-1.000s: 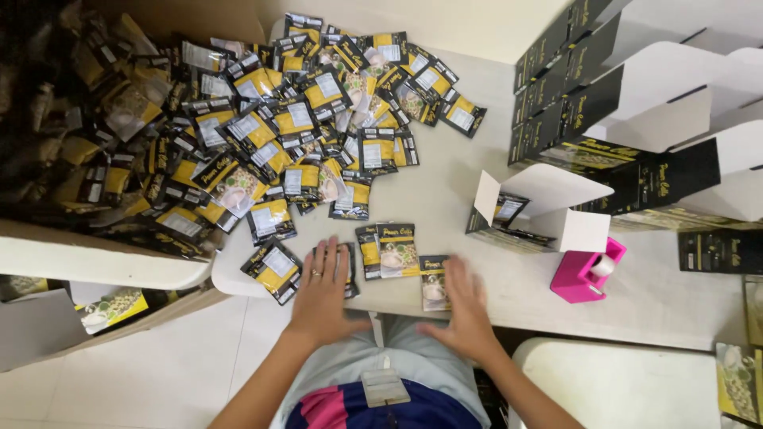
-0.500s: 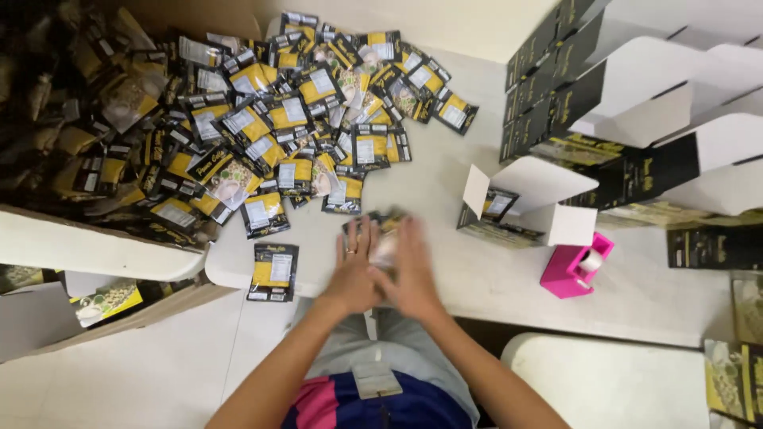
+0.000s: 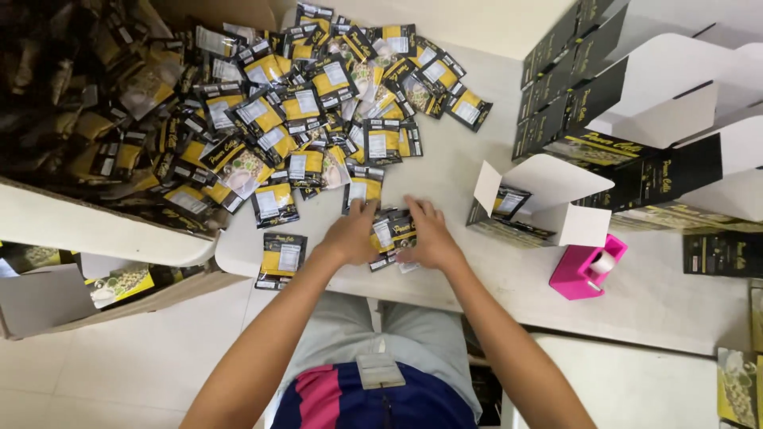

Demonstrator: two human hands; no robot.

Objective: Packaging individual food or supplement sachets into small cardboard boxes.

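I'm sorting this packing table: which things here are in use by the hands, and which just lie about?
In use:
- left hand and right hand, pressed around a small stack of sachets
- open carton beside them, one sachet inside

Lying about:
- heap of sachets
- single sachet at the table edge
- pink tape dispenser
- folded cartons

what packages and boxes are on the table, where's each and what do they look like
Small stack of sachets: between left hand and right hand; flat, black and yellow.
Sachet heap: upper left; black and yellow.
Lone sachet: table's near edge, left.
Open carton: right of the hands; black outside, white flaps.
Flat cartons: upper right; black and white.
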